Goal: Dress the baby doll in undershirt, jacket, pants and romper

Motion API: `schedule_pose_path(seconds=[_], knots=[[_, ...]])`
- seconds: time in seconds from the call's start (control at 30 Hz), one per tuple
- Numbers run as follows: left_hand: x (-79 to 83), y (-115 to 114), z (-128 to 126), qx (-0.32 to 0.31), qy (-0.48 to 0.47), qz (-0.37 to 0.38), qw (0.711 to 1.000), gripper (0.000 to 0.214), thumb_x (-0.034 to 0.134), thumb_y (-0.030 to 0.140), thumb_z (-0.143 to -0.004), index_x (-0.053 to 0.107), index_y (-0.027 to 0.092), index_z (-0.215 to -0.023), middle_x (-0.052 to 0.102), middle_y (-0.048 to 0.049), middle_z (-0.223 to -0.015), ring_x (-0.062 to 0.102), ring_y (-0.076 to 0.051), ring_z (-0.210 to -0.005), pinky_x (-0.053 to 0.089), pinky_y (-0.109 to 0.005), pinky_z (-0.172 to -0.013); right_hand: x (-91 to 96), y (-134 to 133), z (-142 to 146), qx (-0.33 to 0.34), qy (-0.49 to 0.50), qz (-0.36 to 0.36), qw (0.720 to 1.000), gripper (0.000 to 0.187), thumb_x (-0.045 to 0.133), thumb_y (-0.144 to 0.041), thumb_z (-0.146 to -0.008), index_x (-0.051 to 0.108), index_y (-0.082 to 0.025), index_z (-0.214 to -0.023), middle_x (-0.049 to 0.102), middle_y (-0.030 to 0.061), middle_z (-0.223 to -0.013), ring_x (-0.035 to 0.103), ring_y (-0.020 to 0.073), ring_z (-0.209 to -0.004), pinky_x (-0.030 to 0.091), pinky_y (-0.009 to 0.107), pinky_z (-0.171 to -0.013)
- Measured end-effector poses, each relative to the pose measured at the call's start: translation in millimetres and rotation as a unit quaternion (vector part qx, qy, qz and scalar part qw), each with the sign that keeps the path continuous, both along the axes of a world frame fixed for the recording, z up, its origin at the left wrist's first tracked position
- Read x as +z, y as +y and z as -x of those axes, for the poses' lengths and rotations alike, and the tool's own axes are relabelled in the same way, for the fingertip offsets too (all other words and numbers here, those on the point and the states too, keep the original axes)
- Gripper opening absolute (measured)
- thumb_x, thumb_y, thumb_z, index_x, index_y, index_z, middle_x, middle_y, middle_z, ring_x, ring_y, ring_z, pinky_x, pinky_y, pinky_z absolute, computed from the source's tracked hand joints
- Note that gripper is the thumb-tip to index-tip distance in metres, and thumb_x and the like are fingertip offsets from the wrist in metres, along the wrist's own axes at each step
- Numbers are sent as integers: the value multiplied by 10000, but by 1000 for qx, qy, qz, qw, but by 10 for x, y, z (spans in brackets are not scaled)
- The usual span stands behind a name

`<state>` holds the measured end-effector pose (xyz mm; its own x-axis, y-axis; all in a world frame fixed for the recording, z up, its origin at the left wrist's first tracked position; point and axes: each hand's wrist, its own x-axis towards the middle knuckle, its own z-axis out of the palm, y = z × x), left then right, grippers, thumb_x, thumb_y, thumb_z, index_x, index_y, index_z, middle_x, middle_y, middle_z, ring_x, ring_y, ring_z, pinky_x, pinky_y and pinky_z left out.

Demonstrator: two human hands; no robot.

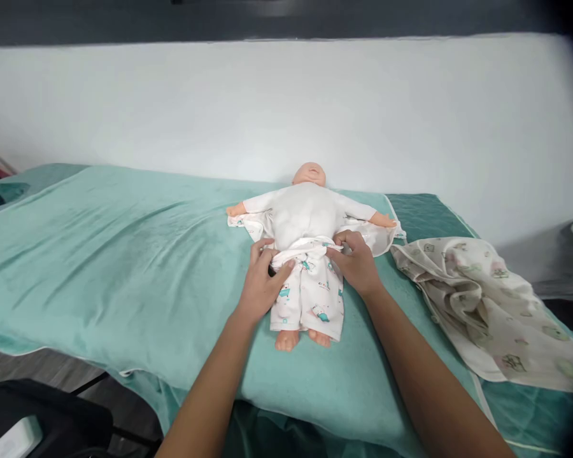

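A baby doll lies on its back, head toward the wall, arms spread and feet toward me. It wears white printed pants on its legs, and its torso is white. Under its arms a printed white top is spread out. At the waistband's left side, my left hand pinches the fabric between thumb and fingers. My right hand grips the waistband's right side, fingers curled over it. Folds of cloth are bunched at the waist between both hands.
A green blanket covers the bed, with some wrinkles on the left. To the right lies a crumpled printed cloth. A white wall stands behind the bed. At lower left is a black chair or bag with a white object on it.
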<state>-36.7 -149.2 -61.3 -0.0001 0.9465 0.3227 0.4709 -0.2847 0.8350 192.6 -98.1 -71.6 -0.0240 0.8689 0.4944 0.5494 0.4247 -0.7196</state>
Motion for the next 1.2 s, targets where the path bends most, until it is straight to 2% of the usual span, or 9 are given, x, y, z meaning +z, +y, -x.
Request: schedule_pose_path(seconds=[0.1,0.23,0.43,0.57,0.7,0.9,1.1,1.2], knots=[[-23,-100,9,8,15,6,1000,248,635,435,-884,559,230,-1000,435,-63,-1371,523,-213,-1249,433,-325,-1012,6,-7,4,-6,-9,-17,1000,181,656,-316,-811,505,-234,-755,557,-5,-807,514,198,-846,374,329,-789],[-25,-94,-14,17,25,3,1000,254,642,423,-877,552,232,-1018,441,-62,-1370,524,-216,-1254,439,-332,-1015,37,-120,14,-8,-4,-25,1000,249,644,-362,-848,494,-223,-705,516,-29,-715,475,170,-750,358,328,-778],[-6,-82,-42,27,35,-12,999,218,634,396,-884,557,230,-1002,459,-65,-1342,528,-211,-1240,424,-337,-1040,10,-559,77,33,124,123,984,346,679,-459,-835,445,-226,-733,395,-61,-654,365,125,-628,308,266,-579],[-5,-89,-37,19,38,-34,999,200,627,379,-886,554,222,-986,473,-75,-1324,511,-219,-1254,407,-346,-1055,0,-744,107,63,154,147,975,316,674,-492,-841,508,-239,-931,509,-34,-809,469,145,-734,409,271,-657],[-9,-87,-36,22,37,-39,998,187,617,385,-892,549,216,-934,479,-79,-1298,515,-220,-1236,410,-352,-1042,29,-761,123,79,127,151,977,452,725,-481,-792,499,-236,-1098,587,17,-1015,552,195,-924,470,314,-806],[-17,-99,-43,26,33,-51,998,179,633,374,-880,560,211,-899,488,-81,-1282,540,-218,-1195,421,-351,-1023,24,-724,175,35,101,151,983,367,641,-524,-843,524,-239,-1042,607,0,-927,568,195,-839,468,320,-765],[-43,-386,-10,19,19,-31,999,176,612,371,-897,560,204,-875,487,-85,-1300,540,-215,-1206,423,-350,-1027,-25,-687,179,-19,49,129,990,338,635,-508,-832,553,-235,-1013,643,8,-927,586,211,-858,449,337,-787],[-76,-517,-5,12,15,-24,1000,185,621,380,-892,571,210,-942,480,-90,-1311,523,-221,-1243,414,-356,-1058,-12,-670,189,-46,17,113,992,317,633,-494,-822,573,-237,-997,665,12,-927,590,216,-852,439,344,-786]])
